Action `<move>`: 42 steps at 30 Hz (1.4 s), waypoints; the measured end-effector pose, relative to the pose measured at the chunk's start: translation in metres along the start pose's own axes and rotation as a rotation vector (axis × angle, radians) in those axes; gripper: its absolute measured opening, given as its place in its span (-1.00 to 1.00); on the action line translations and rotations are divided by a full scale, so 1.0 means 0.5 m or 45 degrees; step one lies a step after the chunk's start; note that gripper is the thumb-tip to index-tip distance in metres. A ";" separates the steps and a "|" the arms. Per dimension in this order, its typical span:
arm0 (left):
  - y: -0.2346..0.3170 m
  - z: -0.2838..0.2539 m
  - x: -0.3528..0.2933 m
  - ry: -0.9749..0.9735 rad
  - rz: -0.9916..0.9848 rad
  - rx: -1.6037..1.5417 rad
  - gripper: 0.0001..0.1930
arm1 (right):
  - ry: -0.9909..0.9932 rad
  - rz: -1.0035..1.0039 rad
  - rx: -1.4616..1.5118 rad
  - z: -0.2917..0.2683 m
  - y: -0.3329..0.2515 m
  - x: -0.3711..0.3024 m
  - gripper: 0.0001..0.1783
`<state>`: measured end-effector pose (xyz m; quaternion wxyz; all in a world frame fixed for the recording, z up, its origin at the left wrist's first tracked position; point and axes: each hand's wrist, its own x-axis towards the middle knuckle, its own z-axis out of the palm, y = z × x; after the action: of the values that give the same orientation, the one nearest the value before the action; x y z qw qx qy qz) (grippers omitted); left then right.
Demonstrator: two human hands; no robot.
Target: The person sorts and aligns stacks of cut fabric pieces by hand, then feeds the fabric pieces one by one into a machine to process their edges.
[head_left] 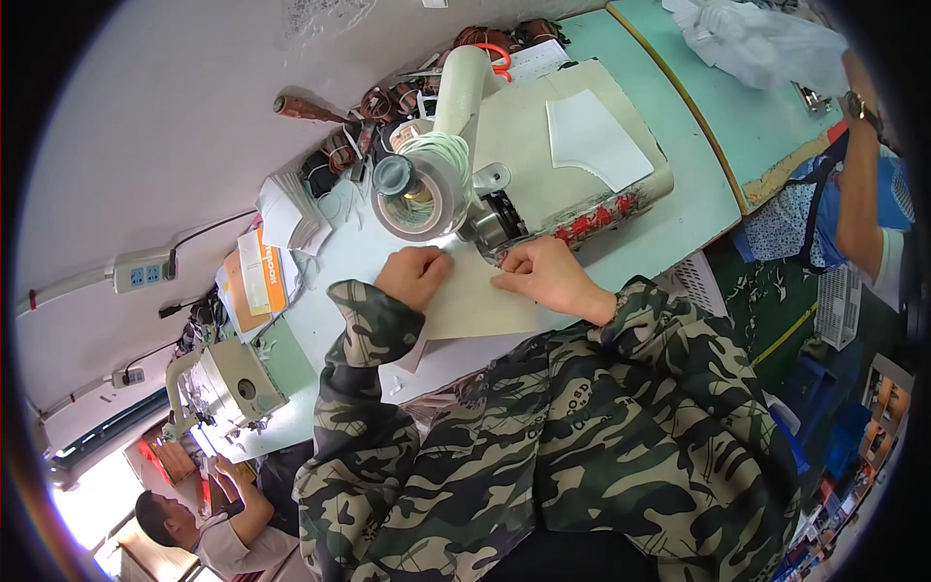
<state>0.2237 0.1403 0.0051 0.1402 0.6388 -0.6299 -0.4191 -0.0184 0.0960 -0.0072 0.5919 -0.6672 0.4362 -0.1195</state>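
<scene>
A cream sheet [477,312] lies in front of a bench machine [497,223] with a round metal head and a chipped red and grey front edge. My left hand [415,276] rests curled at the sheet's left side, its fingertips hidden underneath. At the other side my right hand [555,275] is pinched, thumb against forefinger, over the sheet near the machine head; whatever is between those fingers is too small to make out. White curved cut pieces [599,141] lie stacked on the machine's flat cream bed [529,165]. A clear plastic container [419,199] with pale cord around it stands above my hands.
White cut pieces [291,215] and an orange-and-white packet [260,276] sit to the left. Red-handled scissors [499,60] and dark rolls [380,102] line the wall. Another sewing machine [228,388] and a seated person [228,529] are lower left; another person's arm [858,184] reaches in at right.
</scene>
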 end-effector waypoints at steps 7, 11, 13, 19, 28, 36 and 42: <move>0.021 0.017 0.054 0.204 0.178 0.207 -0.65 | -0.136 0.054 0.299 -0.120 0.013 -0.039 -0.70; -0.061 -0.023 -0.024 0.392 -0.175 0.830 -0.67 | 0.349 -0.461 -0.351 -0.219 -0.012 -0.031 -0.71; -0.112 -0.025 -0.102 -0.023 -0.529 1.148 -0.63 | 0.847 -0.708 -0.535 -0.247 -0.032 -0.016 -0.72; -0.209 0.054 -0.188 0.063 -0.368 0.996 -0.74 | 0.441 -0.644 -0.710 -0.134 -0.038 -0.027 -0.69; -0.133 -0.028 -0.163 0.372 0.220 0.938 -0.88 | 0.094 -0.457 -0.179 -0.070 -0.013 -0.044 -0.70; 0.005 -0.070 -0.015 -0.172 0.090 -0.181 -0.78 | 0.108 -0.464 -0.178 -0.082 -0.037 -0.028 -0.71; -0.045 -0.066 0.009 -0.126 -0.090 -0.195 -0.77 | 0.107 -0.539 -0.345 -0.120 -0.036 0.011 -0.68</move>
<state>0.2620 0.1283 0.0074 0.1425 0.6267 -0.5791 -0.5016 -0.0479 0.0492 0.0232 0.4402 -0.8113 0.3230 -0.2089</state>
